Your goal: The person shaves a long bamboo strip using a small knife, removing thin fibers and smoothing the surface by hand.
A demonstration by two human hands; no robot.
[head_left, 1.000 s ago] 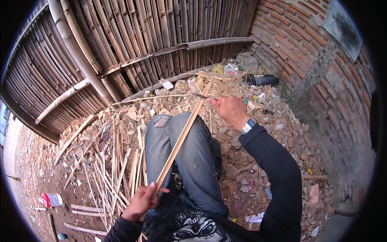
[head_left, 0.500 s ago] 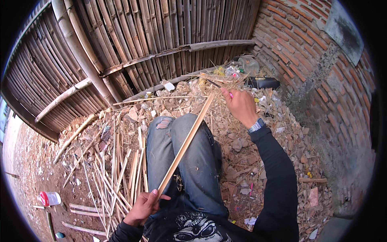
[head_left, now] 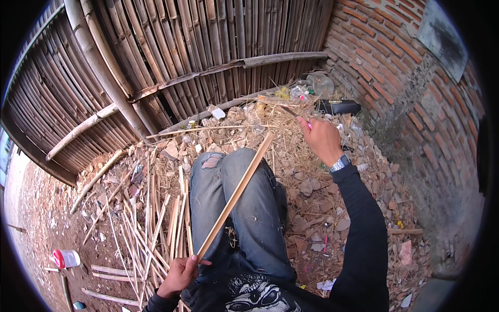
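The left hand (head_left: 179, 275) is clenching the near end of a long bamboo strip (head_left: 236, 195) that is lying slantwise over the jeans—light, stiff, probably springy and sharp-edged, best gripped near an end—while beyond its far tip the right hand (head_left: 322, 140) is pinching a thin dark blade (head_left: 291, 111).

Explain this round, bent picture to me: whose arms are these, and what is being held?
A wide-angle camera worn on a person's head looks down, so straight edges curve. The arms are the wearer's own. The left hand grips the near end of a long bamboo strip that lies across the jeans-clad knees. The right hand, with a wristwatch, is raised beyond the strip's far end, holding a thin tool with a pink bit, too small to identify. More split bamboo strips lie on the rubble-strewn ground before a bamboo fence and brick wall.
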